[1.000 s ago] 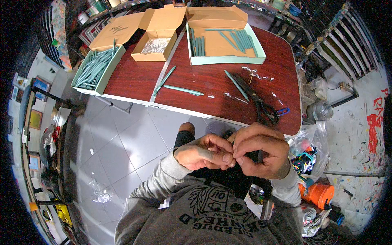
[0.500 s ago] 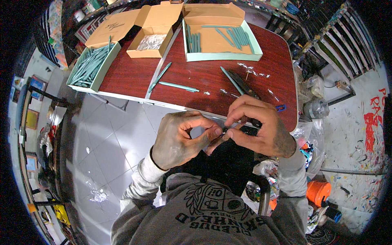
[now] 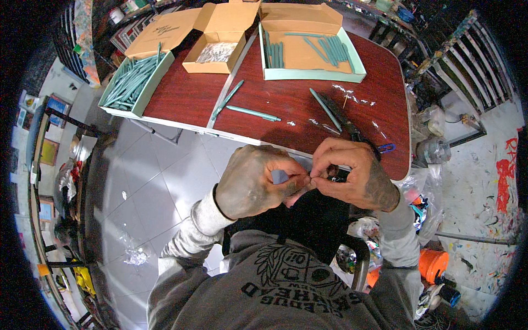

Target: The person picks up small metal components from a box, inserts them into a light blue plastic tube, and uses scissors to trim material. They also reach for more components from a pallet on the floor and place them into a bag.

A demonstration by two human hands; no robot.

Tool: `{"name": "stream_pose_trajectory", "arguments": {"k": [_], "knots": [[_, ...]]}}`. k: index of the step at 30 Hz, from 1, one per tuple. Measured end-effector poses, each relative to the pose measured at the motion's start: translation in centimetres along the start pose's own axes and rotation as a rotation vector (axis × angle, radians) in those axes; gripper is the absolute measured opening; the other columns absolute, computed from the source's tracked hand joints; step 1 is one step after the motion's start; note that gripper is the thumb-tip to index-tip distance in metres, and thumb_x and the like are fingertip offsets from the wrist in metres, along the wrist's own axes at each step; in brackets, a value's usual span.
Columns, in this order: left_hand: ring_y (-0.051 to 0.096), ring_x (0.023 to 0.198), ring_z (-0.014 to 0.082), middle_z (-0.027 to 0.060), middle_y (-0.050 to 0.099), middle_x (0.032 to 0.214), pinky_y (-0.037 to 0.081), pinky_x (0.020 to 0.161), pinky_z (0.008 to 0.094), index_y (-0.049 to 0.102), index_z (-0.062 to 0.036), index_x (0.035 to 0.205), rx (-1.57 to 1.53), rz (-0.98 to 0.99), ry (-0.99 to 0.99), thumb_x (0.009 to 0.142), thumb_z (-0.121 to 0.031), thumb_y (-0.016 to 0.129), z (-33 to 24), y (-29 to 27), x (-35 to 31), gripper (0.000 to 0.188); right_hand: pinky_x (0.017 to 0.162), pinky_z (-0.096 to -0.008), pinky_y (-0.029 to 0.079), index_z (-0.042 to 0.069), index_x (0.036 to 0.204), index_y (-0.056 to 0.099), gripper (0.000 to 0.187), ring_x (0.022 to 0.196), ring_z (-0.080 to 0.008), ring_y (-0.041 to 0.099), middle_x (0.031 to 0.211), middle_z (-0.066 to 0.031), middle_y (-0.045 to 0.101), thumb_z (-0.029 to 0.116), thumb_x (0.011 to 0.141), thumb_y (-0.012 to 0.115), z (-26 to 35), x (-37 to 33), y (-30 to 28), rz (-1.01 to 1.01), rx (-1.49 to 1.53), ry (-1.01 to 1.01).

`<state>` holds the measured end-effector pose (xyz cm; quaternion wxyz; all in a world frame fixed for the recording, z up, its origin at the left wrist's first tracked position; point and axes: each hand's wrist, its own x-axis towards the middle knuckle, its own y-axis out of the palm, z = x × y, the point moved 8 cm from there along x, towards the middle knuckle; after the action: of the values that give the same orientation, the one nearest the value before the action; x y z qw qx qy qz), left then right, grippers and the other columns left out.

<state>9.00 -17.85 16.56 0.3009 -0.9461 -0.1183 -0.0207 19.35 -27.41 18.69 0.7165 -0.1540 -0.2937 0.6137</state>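
Observation:
Just past the table's near edge, my left hand [image 3: 254, 179] and my right hand [image 3: 356, 173] meet fingertip to fingertip. Both are closed in a pinch. Whatever lies between the fingertips is too small and covered to name. Beyond them on the dark red table [image 3: 297, 99], a teal pen [image 3: 325, 110] rests beside a long black object [image 3: 342, 114]. Another teal pen [image 3: 253, 113] lies farther left, near a slanting teal pen [image 3: 226, 102]. Small white pieces [image 3: 352, 94] are scattered at the right.
A box heaped with teal pens [image 3: 103, 108] stands at the left. Next to it is a small cardboard box [image 3: 206, 67] of whitish bits. An open box [image 3: 313, 75] holds pens in rows. Near the right edge lies a blue looped item [image 3: 386, 148]. An orange container [image 3: 433, 265] sits low right.
The view has shifted, so the table and boxes appear farther right. My fingertips have drawn together, and the dark bit seen between them earlier is now hidden.

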Motion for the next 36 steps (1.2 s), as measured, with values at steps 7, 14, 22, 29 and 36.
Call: {"name": "stream_pose_trajectory", "arguments": {"k": [7, 14, 22, 29, 36], "knots": [[0.066, 0.095, 0.034, 0.0099, 0.072, 0.107, 0.054, 0.082, 0.0419, 0.07, -0.018, 0.122, 0.635, -0.42, 0.11, 0.092, -0.021, 0.064, 7.7, -4.5, 3.0, 0.031, 0.073, -0.0337, 0.053, 0.002, 0.087, 0.069, 0.009, 0.08, -0.0189, 0.065, 0.089, -0.0081, 0.066, 0.008, 0.083, 0.075, -5.9, -2.8, -2.0, -0.398, 0.244, 0.195], [0.062, 0.109, 0.0247, 0.0006, 0.07, 0.118, 0.043, 0.094, 0.0487, 0.073, -0.0173, 0.108, 0.974, -0.31, 0.036, 0.089, -0.029, 0.066, 15.1, -4.1, 5.1, 0.023, 0.072, -0.031, 0.054, 0.001, 0.094, 0.068, 0.009, 0.075, -0.0162, 0.063, 0.09, -0.0067, 0.065, 0.007, 0.088, 0.07, -9.1, -8.0, 0.2, -0.694, 0.609, 0.382], [0.067, 0.065, 0.01, 0.0051, 0.072, 0.075, 0.052, 0.059, 0.0262, 0.072, -0.0037, 0.097, 0.057, -0.488, -0.018, 0.084, -0.014, 0.08, 8.9, -3.0, 1.5, 0.019, 0.084, -0.0383, 0.05, 0.0, 0.103, 0.066, 0.01, 0.096, -0.0233, 0.06, 0.108, -0.0119, 0.061, 0.003, 0.095, 0.06, -8.8, -7.8, 1.1, -0.766, 0.652, 0.42], [0.064, 0.065, 0.0074, 0.0017, 0.072, 0.077, 0.042, 0.052, 0.0213, 0.069, -0.0049, 0.097, -0.149, -0.522, -0.168, 0.082, -0.013, 0.083, 3.7, -1.1, -0.8, 0.022, 0.099, -0.0415, 0.05, 0.002, 0.105, 0.068, 0.013, 0.116, -0.0276, 0.061, 0.129, -0.0159, 0.061, 0.006, 0.094, 0.063, -6.3, -3.4, 0.5, -0.749, 0.885, 0.178], [0.066, 0.066, 0.0095, 0.0069, 0.073, 0.085, 0.052, 0.057, 0.022, 0.066, -0.0003, 0.097, -0.243, -0.485, -0.109, 0.081, -0.002, 0.081, 2.4, -0.2, -1.1, 0.021, 0.098, -0.0357, 0.051, 0.001, 0.105, 0.069, 0.016, 0.117, -0.0239, 0.062, 0.129, -0.0139, 0.064, 0.005, 0.09, 0.07, -5.3, -2.2, 0.0, -0.677, 0.923, 0.177]]}}
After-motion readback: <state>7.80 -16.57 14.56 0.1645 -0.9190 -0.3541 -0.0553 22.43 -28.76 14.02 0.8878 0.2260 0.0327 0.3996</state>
